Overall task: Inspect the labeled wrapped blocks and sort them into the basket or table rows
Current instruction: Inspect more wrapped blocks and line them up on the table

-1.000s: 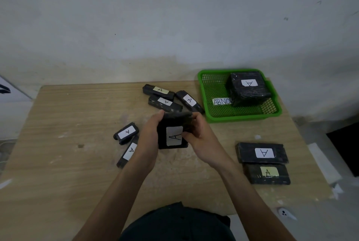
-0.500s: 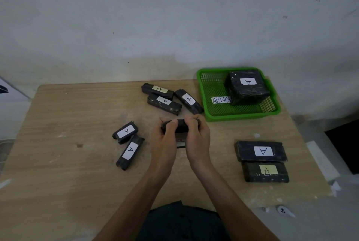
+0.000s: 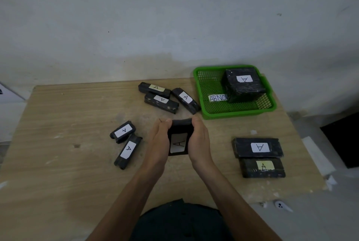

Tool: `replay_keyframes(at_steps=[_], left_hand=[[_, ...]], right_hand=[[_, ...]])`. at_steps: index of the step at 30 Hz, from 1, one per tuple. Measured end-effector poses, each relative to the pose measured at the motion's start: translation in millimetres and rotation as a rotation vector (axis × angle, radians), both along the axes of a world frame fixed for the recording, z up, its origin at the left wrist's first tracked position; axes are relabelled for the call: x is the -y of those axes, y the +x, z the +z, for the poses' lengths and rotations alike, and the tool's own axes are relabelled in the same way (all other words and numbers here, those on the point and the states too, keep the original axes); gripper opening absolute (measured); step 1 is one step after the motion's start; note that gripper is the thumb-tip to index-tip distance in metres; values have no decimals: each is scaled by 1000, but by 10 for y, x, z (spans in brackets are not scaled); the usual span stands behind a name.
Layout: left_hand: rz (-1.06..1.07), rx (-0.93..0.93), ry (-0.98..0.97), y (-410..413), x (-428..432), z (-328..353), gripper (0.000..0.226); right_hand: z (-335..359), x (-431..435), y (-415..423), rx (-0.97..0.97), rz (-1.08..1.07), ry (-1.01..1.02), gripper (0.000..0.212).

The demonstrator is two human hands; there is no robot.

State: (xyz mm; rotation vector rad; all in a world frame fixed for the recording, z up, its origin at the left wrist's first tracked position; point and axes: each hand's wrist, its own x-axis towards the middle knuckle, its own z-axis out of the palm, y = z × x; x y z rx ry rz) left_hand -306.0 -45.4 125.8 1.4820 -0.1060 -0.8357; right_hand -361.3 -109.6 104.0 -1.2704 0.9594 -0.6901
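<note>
Both hands hold one black wrapped block (image 3: 179,139) above the middle of the table, its white "A" label facing me. My left hand (image 3: 159,139) grips its left side and my right hand (image 3: 200,139) its right side. A green basket (image 3: 213,112) at the back right holds a large black block (image 3: 243,85) and a tag reading "ABNO". Two wide blocks (image 3: 258,147) (image 3: 262,168) lie one behind the other at the right. Three narrow blocks (image 3: 155,90) (image 3: 161,102) (image 3: 185,101) lie at the back centre, two more (image 3: 122,131) (image 3: 128,151) at the left.
The wooden table (image 3: 58,124) stands against a white wall. Its right edge drops to a grey floor with a small white object (image 3: 281,205) and a dark opening (image 3: 343,141). My dark-clothed lap shows at the bottom centre.
The block was label-up, then turned edge-on to me half a second ago. It is now tilted back so the "A" label faces me again, held slightly lower.
</note>
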Motion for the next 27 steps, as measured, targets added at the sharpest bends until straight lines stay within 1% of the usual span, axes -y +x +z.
replay_keyframes(at_steps=[2,4,7,8,9,11,13,15,17,19,20,22,24,27], left_hand=[[-56,18,30,-43,25,-55,16],[-129,40,66,-68,39,-140,3],[-231,88,131,-65,82,-401,23],[-252,98,162,-74,111,-508,27],[-264,105,186,-96,149,-624,30],[-250,88,214,-174,261,-860,36],[-236,51,253,-288,419,-1080,38],[-246,39,320,-435,590,-1279,35],[-254,53,374,-574,749,-1455,31],[-280,100,429,-705,884,-1605,29],[-305,119,439,-764,938,-1670,29],[-371,131,457,-873,1021,-1774,25],[-426,134,479,-949,1077,-1871,16],[-454,173,458,-1040,1128,-2003,9]], right_hand=[[-83,63,-32,-59,-32,129,37],[-182,166,-64,-102,-51,295,41],[-268,316,-185,-100,-57,494,35],[-307,364,-239,-131,-47,504,32],[-362,411,-299,-188,-39,479,27],[-537,511,-438,-366,-13,377,17],[-742,584,-580,-521,2,311,29],[-907,662,-737,-623,24,291,35],[-1053,745,-884,-696,43,261,31],[-1189,856,-1026,-823,91,156,25],[-1259,915,-1081,-879,105,114,25],[-1381,1026,-1167,-915,140,87,29],[-1443,1117,-1205,-931,208,81,31],[-1530,1225,-1232,-959,278,89,33]])
